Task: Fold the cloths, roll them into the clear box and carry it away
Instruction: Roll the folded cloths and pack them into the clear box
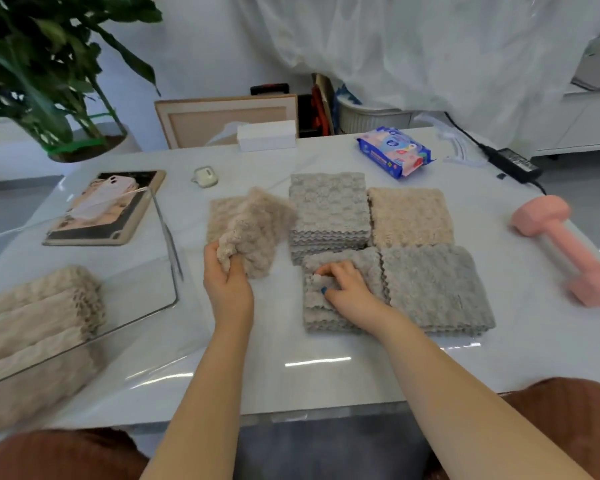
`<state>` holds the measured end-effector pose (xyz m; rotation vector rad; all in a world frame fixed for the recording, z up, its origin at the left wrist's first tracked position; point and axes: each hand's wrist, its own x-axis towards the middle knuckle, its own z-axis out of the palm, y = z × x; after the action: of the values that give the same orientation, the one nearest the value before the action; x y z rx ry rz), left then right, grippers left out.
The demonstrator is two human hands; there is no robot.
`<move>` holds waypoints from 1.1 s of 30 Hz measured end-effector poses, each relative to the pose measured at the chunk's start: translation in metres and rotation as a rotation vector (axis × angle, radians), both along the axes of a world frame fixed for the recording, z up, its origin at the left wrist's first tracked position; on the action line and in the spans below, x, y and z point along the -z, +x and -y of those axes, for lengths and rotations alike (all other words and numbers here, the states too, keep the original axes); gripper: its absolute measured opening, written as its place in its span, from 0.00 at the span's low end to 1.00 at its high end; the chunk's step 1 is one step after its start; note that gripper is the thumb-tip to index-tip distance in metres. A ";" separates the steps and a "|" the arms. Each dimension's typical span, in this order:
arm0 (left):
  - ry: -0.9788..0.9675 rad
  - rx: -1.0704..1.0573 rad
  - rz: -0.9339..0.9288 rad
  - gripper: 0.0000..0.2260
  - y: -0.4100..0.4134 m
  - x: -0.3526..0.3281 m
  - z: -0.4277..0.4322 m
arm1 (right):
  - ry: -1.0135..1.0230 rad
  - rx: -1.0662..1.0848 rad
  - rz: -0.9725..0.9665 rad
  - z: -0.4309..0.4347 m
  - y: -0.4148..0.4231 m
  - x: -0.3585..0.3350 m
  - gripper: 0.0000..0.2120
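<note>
My left hand [226, 284] grips the near corner of a beige cloth [252, 227], lifted and half folded over the table. My right hand [349, 289] pinches a fold of a grey cloth [329, 306] on a low pile in front of me. Right of it lies another grey pile [433, 289]. Behind stand a taller grey stack [328, 209] and a beige stack [409, 216]. The clear box [168, 244] sits at the left and holds several rolled beige cloths [39, 317].
A tablet with a phone on it [108, 206] lies behind the box. An earbud case [205, 176], a white tissue box [266, 135], a wipes pack [394, 150], a black power brick [515, 164] and a pink dumbbell [565, 249] lie on the white table [326, 375].
</note>
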<state>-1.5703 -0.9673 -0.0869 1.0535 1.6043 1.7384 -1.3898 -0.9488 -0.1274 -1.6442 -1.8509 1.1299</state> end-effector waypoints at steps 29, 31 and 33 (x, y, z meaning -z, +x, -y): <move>-0.445 0.697 0.436 0.10 -0.007 -0.058 0.098 | -0.412 0.160 -0.958 0.081 0.014 -0.085 0.21; -0.453 0.751 0.373 0.11 -0.007 -0.060 0.102 | -0.423 0.136 -0.953 0.082 0.013 -0.091 0.28; -0.411 0.717 0.243 0.10 -0.007 -0.061 0.102 | -0.418 0.112 -0.912 0.082 0.015 -0.097 0.16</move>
<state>-1.5771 -1.0697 -0.0261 0.9943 1.1549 0.9647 -1.3746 -1.0307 -0.0304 -1.0672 -0.9668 1.8815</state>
